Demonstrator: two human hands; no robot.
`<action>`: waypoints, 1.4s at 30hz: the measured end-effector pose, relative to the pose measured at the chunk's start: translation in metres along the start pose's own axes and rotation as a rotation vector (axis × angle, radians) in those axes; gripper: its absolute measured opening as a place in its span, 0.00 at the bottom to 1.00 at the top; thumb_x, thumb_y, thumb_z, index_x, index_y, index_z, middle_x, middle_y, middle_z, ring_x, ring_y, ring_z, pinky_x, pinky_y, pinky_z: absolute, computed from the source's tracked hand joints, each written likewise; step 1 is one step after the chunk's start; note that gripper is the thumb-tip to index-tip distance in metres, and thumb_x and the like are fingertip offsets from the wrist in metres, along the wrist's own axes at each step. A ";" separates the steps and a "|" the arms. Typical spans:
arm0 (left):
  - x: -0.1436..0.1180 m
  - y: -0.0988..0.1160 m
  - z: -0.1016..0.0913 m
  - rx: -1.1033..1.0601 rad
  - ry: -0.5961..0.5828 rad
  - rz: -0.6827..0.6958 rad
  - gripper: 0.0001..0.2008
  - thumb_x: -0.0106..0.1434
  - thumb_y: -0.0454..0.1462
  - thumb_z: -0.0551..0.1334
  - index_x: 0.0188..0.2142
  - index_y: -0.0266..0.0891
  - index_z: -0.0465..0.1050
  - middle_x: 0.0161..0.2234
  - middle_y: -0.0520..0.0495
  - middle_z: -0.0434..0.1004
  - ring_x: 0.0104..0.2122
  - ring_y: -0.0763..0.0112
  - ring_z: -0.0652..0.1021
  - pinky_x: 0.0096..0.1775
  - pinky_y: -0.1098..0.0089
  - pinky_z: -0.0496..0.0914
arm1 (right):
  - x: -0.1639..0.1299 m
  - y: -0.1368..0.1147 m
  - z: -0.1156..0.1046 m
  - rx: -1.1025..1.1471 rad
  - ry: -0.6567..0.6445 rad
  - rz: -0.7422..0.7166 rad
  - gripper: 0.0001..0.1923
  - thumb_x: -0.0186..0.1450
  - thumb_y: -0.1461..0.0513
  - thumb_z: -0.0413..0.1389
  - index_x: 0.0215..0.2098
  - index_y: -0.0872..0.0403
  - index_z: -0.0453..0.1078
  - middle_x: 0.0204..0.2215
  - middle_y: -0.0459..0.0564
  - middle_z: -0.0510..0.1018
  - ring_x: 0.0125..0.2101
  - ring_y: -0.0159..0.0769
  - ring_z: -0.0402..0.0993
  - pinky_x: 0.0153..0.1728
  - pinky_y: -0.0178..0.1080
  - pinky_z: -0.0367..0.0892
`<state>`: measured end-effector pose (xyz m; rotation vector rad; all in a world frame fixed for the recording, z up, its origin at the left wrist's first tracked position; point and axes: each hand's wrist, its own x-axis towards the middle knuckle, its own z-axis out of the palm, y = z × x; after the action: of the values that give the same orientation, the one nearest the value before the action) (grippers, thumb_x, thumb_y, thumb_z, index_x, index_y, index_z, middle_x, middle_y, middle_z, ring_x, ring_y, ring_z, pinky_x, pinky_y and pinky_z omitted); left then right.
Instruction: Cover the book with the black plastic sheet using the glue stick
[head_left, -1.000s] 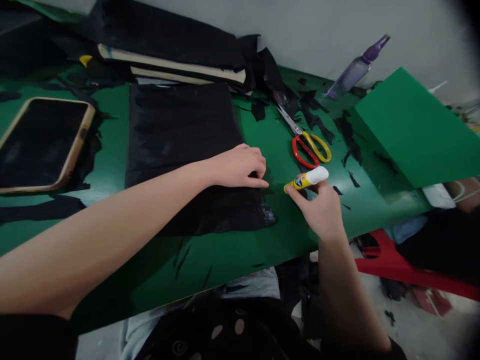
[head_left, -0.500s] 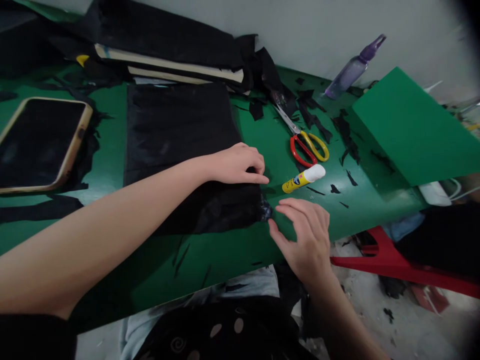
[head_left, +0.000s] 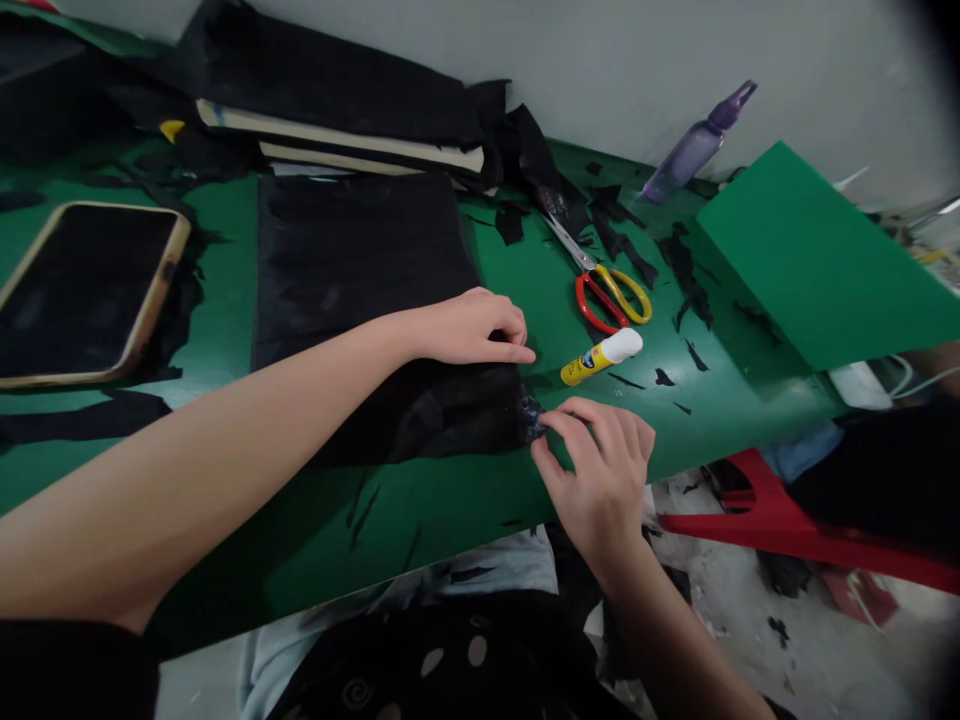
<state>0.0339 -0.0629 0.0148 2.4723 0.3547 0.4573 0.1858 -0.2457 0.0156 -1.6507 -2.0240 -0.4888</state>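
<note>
A flat panel covered in black sheet material (head_left: 360, 250) lies on the green table (head_left: 300, 560). Across it reaches my left forearm, and my left hand (head_left: 472, 328) rests on its right edge, thumb stretched out, fingers loosely bent and gripping nothing visible. At the panel's lower right corner a small, shiny, wet-looking black flap (head_left: 531, 418) sticks out. My right hand (head_left: 600, 470) pinches this flap between thumb and fingertips. Just beyond that hand lies a capped yellow glue stick (head_left: 600, 358). Scissors (head_left: 600, 285) with one red and one yellow handle lie behind it.
A phone (head_left: 86, 290) lies at the left. Black-covered boards (head_left: 337, 85) are stacked at the back. Black scraps (head_left: 686, 275) are scattered about. A purple spray bottle (head_left: 694, 150) and a green box (head_left: 832, 255) stand at right. A red stool (head_left: 780, 520) is beside the table.
My right hand has moved slightly left and its fingertips have closed on the flap at the corner. My left hand has stayed in place on the panel. The view has shifted a little.
</note>
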 end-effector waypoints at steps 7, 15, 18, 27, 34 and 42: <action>0.000 0.001 -0.001 0.007 -0.012 -0.010 0.17 0.63 0.46 0.56 0.24 0.38 0.70 0.32 0.49 0.76 0.34 0.72 0.73 0.45 0.67 0.58 | -0.003 0.000 -0.002 0.051 -0.046 0.036 0.03 0.60 0.67 0.56 0.31 0.54 0.71 0.24 0.46 0.73 0.27 0.33 0.69 0.38 0.41 0.61; -0.001 0.002 0.001 0.008 -0.034 -0.035 0.17 0.63 0.47 0.56 0.25 0.38 0.70 0.36 0.50 0.75 0.37 0.72 0.73 0.49 0.66 0.54 | -0.003 -0.006 -0.005 0.278 -0.075 0.234 0.04 0.60 0.67 0.54 0.28 0.55 0.70 0.15 0.41 0.63 0.20 0.28 0.61 0.29 0.36 0.62; -0.001 0.002 0.001 0.004 -0.037 -0.033 0.17 0.63 0.47 0.56 0.25 0.38 0.69 0.37 0.50 0.75 0.37 0.72 0.73 0.49 0.66 0.53 | -0.002 -0.007 -0.007 0.602 -0.251 0.578 0.03 0.60 0.62 0.55 0.30 0.55 0.69 0.17 0.42 0.65 0.19 0.27 0.61 0.23 0.33 0.60; -0.001 0.002 0.001 0.023 -0.049 -0.046 0.18 0.63 0.48 0.55 0.25 0.38 0.69 0.35 0.50 0.75 0.36 0.71 0.73 0.49 0.66 0.53 | 0.012 0.017 -0.021 1.037 -0.787 0.802 0.11 0.59 0.57 0.58 0.35 0.55 0.68 0.14 0.39 0.66 0.16 0.25 0.60 0.18 0.30 0.55; -0.001 0.002 0.001 0.036 -0.049 -0.042 0.17 0.64 0.48 0.55 0.26 0.38 0.69 0.34 0.51 0.75 0.36 0.72 0.73 0.49 0.66 0.53 | 0.041 0.035 -0.021 0.684 -0.555 0.598 0.13 0.62 0.53 0.55 0.28 0.55 0.69 0.19 0.45 0.73 0.20 0.27 0.67 0.22 0.32 0.63; -0.002 0.002 -0.001 0.029 -0.024 -0.017 0.17 0.63 0.47 0.55 0.26 0.38 0.70 0.32 0.50 0.75 0.33 0.73 0.73 0.48 0.67 0.57 | 0.051 0.026 0.013 0.873 -0.622 0.582 0.13 0.59 0.53 0.58 0.32 0.56 0.73 0.25 0.48 0.77 0.24 0.33 0.74 0.25 0.36 0.72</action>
<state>0.0326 -0.0650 0.0163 2.4989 0.3749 0.4178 0.2008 -0.1916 0.0333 -1.7472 -1.5703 1.0702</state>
